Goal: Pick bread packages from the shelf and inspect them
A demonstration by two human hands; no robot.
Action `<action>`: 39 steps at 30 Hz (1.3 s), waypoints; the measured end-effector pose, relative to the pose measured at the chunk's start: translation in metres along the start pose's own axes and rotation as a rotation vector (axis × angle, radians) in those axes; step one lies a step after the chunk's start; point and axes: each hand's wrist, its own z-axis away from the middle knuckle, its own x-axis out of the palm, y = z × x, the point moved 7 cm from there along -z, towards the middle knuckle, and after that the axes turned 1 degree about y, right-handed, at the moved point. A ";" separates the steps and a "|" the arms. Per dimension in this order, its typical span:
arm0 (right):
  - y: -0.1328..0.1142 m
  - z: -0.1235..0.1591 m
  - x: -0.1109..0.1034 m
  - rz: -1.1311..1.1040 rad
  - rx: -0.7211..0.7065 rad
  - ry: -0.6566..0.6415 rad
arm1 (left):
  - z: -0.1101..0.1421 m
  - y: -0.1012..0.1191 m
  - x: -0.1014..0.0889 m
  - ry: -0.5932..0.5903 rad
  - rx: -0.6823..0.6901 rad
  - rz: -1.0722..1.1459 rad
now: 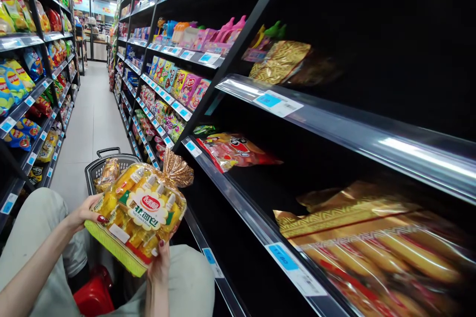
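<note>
Between my two hands I hold a clear bag of packaged bread (pixel 139 213), tilted over my lap. It has a yellow-green lower edge, a flower-shaped label and a gathered gold twist at the top. My left hand (pixel 87 213) grips its left side, the thumb lying on the front. On the lower right side, my right hand (pixel 160 260) closes around the bag, with most fingers hidden behind it. Just beyond the bag stands a dark shopping basket (pixel 89 178), with a wrapped item (pixel 107 173) inside.
To my right, a dark shelf holds gold bread bags (pixel 357 242) and a red snack bag (pixel 238 151). Shelves of chip bags (pixel 15 79) line the left. A tiled aisle floor (pixel 92 109) runs ahead. Something red (pixel 94 297) sits between my legs.
</note>
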 end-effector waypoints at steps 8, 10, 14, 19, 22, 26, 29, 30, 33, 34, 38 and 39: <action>-0.001 0.000 0.000 -0.007 -0.013 0.002 | -0.001 0.000 0.003 0.002 -0.005 0.002; -0.001 -0.001 0.000 -0.015 -0.007 0.004 | 0.000 0.000 0.003 0.005 -0.007 0.001; 0.000 -0.002 -0.002 -0.015 0.005 0.010 | -0.001 0.001 0.003 0.007 -0.008 -0.001; -0.001 -0.002 -0.001 0.012 0.003 0.016 | -0.002 0.001 0.005 0.003 -0.010 0.003; -0.002 -0.001 0.003 0.013 0.004 0.010 | -0.002 0.001 0.005 0.005 -0.011 0.004; -0.004 0.002 0.008 0.001 0.016 -0.005 | -0.003 0.000 0.004 0.011 -0.013 0.004; -0.006 0.002 0.010 -0.011 0.017 0.000 | -0.003 -0.001 0.003 0.015 -0.013 0.003; -0.006 0.002 0.010 -0.018 0.017 0.004 | -0.004 -0.001 0.003 0.017 -0.012 0.003; -0.007 0.002 0.013 -0.037 0.015 0.018 | -0.004 -0.002 0.000 0.025 -0.013 0.006; -0.007 0.002 0.014 -0.044 0.014 0.024 | -0.004 -0.002 -0.001 0.026 -0.014 0.007; -0.005 0.002 0.014 -0.065 0.016 0.040 | -0.005 -0.002 -0.001 0.030 -0.019 0.010; -0.004 0.001 0.014 -0.070 0.016 0.042 | -0.005 -0.002 -0.001 0.032 -0.018 0.009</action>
